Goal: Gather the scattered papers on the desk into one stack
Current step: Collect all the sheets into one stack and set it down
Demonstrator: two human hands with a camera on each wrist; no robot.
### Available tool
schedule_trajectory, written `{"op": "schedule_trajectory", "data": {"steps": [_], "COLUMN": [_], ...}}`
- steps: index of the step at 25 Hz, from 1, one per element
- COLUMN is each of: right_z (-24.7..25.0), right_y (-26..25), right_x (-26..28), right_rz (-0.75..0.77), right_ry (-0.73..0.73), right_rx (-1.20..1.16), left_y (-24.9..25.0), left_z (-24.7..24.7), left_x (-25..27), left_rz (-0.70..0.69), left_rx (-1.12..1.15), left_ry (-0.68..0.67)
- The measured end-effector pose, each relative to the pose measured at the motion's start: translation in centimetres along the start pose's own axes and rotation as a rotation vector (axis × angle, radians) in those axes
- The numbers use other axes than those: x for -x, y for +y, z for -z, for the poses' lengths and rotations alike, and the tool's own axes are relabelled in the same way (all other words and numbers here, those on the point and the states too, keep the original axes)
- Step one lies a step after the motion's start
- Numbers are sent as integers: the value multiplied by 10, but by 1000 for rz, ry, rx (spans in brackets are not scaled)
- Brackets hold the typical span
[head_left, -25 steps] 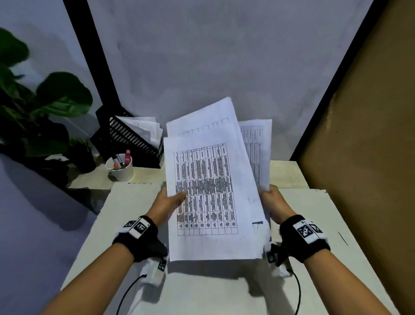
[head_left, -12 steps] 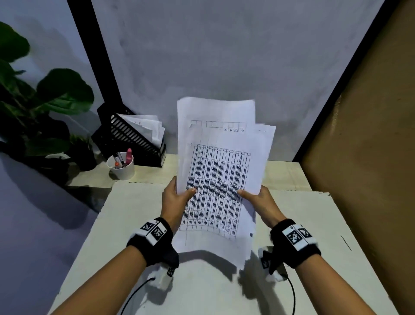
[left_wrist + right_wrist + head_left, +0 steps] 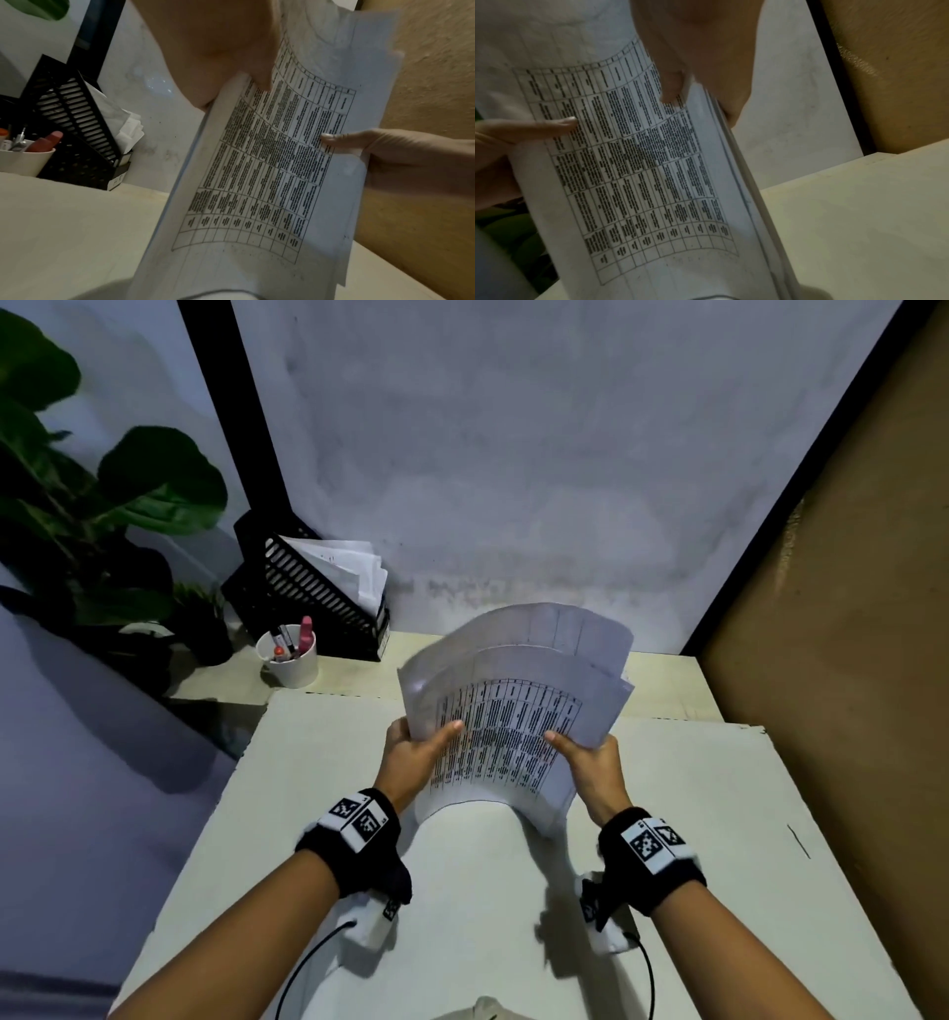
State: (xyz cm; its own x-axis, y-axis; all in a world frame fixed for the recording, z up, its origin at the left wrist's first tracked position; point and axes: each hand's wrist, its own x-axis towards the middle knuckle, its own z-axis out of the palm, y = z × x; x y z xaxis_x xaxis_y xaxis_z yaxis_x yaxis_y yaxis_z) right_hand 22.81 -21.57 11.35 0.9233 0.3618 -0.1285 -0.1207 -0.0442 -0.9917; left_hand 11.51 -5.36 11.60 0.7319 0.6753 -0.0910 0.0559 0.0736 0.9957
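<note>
Both hands hold a bundle of white papers (image 3: 506, 711) with a printed table on the top sheet, tilted away over the middle of the cream desk (image 3: 719, 814). My left hand (image 3: 416, 755) grips the left edge, thumb on the print. My right hand (image 3: 590, 762) grips the right edge, thumb on top too. The sheets bow upward and their far edges fan unevenly. In the left wrist view the papers (image 3: 270, 172) fill the middle, with my left thumb (image 3: 259, 79) pinching their edge. The right wrist view shows the papers (image 3: 628, 172) and the layered right edge under my thumb (image 3: 672, 89).
A black slotted file holder (image 3: 308, 588) with more sheets stands at the back left by the wall. A white cup of pens (image 3: 290, 654) sits in front of it. A leafy plant (image 3: 102, 505) is off the desk's left. A brown wall (image 3: 847, 660) bounds the right side.
The papers have been drawn together from a spread fan into one bundle. They have tipped from upright to leaning away and dropped lower toward the desk, with both hands closer together.
</note>
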Motion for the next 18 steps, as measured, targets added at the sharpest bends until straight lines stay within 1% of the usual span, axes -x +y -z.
{"op": "schedule_trajectory", "data": {"steps": [2, 4, 6, 7, 8, 11, 13, 15, 18], "right_z": [2, 4, 3, 2, 0, -12, -22, -29, -28], "right_y": [-5, -13, -24, -31, -39, -66, -83, -91, -89], "right_x": [-1, 3, 7, 6, 3, -3, -3, -6, -12], "right_rz": [32, 47, 85, 118, 157, 277, 344, 349, 328], "right_ry": [10, -44, -61, -33, 21, 193, 282, 352, 403], "right_rx": [8, 19, -20, -58, -98, -184, -213, -207, -177], "left_y": [4, 6, 14, 22, 31, 57, 69, 76, 77], "left_z": [2, 7, 8, 7, 5, -2, -7, -12, -16], "left_x": [-3, -7, -7, -5, -3, -3, -7, -9, -13], "left_rz": [-19, -14, -75, -111, -144, -260, -348, -398, -407], "left_rx": [-30, -49, -36, -31, -13, 108, 118, 151, 171], "left_ry": [8, -7, -47, -60, -43, 71, 119, 144, 208]}}
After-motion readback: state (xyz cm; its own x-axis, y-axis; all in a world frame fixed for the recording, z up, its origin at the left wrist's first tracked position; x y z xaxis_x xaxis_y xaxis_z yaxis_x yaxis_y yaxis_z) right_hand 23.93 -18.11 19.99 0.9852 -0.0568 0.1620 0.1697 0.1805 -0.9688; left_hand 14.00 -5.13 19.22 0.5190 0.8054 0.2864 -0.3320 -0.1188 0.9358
